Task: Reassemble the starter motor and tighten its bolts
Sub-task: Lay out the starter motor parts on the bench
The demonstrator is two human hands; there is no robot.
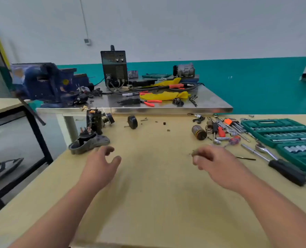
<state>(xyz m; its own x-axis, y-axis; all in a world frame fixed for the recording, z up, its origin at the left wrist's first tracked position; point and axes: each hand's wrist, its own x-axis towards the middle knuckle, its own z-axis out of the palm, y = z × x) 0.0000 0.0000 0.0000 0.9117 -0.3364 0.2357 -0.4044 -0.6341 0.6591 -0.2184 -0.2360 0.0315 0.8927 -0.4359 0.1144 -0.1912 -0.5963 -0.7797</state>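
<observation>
Starter motor parts lie spread on the tan table (pixel 157 203). The grey nose housing (pixel 87 143) lies at the left edge, with the dark motor body (pixel 94 121) upright behind it. A round black cap (pixel 132 122) stands mid-table, with small screws and nuts (pixel 164 125) near it. A brown armature piece (pixel 199 132) lies to the right. My left hand (pixel 102 163) hovers just right of the housing, fingers loosely curled and holding nothing. My right hand (pixel 215 163) is blurred and pinches a small dark part (pixel 195 153) at its fingertips; what the part is cannot be told.
A green socket set (pixel 281 133) lies open at the right, with a ratchet (pixel 263 149), a black-handled driver (pixel 286 171), screwdrivers and hex keys (pixel 229 126) beside it. Behind stands a steel bench (pixel 166 110) with a blue vise (pixel 44 83) and a welder (pixel 114 67).
</observation>
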